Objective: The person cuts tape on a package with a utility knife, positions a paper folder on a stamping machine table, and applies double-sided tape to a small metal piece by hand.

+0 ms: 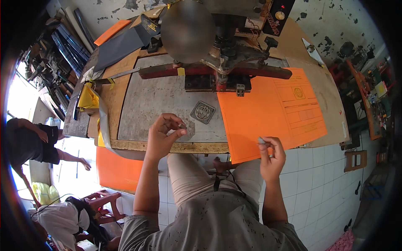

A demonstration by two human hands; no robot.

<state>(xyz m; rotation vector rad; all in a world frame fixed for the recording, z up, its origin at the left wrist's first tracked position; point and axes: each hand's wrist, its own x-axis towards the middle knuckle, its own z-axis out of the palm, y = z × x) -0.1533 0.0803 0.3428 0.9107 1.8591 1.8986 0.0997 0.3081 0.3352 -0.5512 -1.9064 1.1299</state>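
My left hand (163, 136) is raised over the front of the grey metal bed (138, 104), thumb and fingers curled into a pinch. At its fingertips shows a small dark grey bit, too small to name. Just beyond it, a square metal stamping die (203, 112) with a round emblem lies on the bed. Over the front edge of a large orange printed sheet (255, 113), my right hand (273, 161) is also pinched. A small grey bit shows at its fingertips; I cannot tell whether it is held or covers a finger. The sheet bears a gold emblem on its right half.
A stamping press with a red crossbar (167, 71) spans the bed. Yellow foil (88, 98) hangs at the left, near dark grey covers (121, 48). Below lies an orange stack (119, 169). Two people are at the left, near a red stool (102, 205).
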